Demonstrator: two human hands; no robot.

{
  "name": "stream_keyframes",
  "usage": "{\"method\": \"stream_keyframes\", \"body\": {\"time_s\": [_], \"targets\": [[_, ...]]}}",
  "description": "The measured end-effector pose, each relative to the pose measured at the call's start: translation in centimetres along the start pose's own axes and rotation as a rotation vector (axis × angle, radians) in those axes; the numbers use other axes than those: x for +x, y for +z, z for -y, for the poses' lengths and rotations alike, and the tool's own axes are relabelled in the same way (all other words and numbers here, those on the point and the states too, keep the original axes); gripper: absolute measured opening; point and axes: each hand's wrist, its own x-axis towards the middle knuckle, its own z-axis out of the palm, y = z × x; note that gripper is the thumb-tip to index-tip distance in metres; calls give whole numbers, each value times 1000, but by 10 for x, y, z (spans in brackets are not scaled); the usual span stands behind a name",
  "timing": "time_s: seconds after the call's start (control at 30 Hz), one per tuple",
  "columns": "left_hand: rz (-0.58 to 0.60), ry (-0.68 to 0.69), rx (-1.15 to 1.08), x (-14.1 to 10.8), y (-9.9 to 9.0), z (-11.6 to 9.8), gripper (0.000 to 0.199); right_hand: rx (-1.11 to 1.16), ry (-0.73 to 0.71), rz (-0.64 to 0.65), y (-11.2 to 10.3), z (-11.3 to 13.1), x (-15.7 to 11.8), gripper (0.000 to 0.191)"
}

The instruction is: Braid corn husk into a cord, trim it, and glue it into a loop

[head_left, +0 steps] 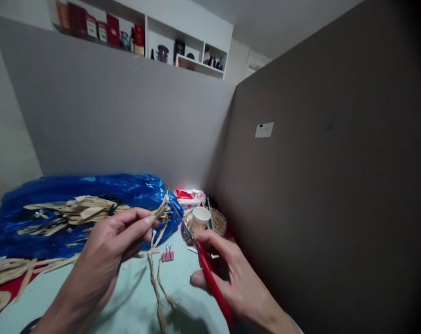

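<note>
My left hand (122,241) pinches several tan straw strands (162,211) between thumb and fingers. A twisted cord (156,287) of the same fibre hangs below toward the tabletop. In my right hand (227,264) is a pair of red-handled scissors (210,278), its blades pointing up and left. The blade tips are close to the strands; whether they touch, I cannot tell. A pink binder clip (168,255) lies on the table just beyond the hanging cord.
A blue plastic bag (127,185) with a bundle of dry straw (88,208) fills the back left. A paper cup (201,219) stands by a woven basket (218,222). Grey partitions (134,111) rise behind and at right. More fibre (10,271) lies on red material at left.
</note>
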Motion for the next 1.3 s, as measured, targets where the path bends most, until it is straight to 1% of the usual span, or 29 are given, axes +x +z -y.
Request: {"method": "stream_keyframes", "body": {"time_s": [0.13, 0.2, 0.33, 0.5, 0.57, 0.63, 0.73, 0.8, 0.87, 0.97, 1.07, 1.2, 1.3], "targets": [[9, 13, -13, -1, 1, 3, 27, -84, 31, 94, 6, 9, -1, 38], [19, 8, -11, -2, 1, 6, 28, -111, 49, 111, 9, 10, -1, 40], [26, 19, 0, -4, 3, 9, 29, -155, 53, 103, 15, 8, 0, 38], [-27, 61, -11, -6, 8, 12, 29, -145, 38, 74, 17, 2, 0, 37], [-30, 64, 3, -6, 10, 14, 28, -163, 49, 72, 17, 1, 0, 37], [1, 55, 43, -6, 11, 17, 25, -179, 60, 77, 17, 1, 1, 38], [120, 50, 151, -9, 11, 19, 17, -191, 43, 62, 18, -1, 3, 38], [199, 66, 227, -11, 11, 20, 18, -191, 35, 36, 20, -3, 3, 33], [244, 83, 282, -12, 10, 20, 21, -181, 12, 13, 21, -4, 3, 27], [265, 94, 320, -11, 10, 21, 22, -147, -78, 19, 21, -4, 4, 19], [268, 78, 335, -7, 12, 24, 23, -154, -91, 29, 21, -4, 5, 15], [265, 38, 363, -3, 13, 27, 22, -194, -104, 13, 23, -9, 8, 14], [245, 39, 394, -1, 9, 23, 24, -177, -141, 15, 27, -15, 10, 21]]}}
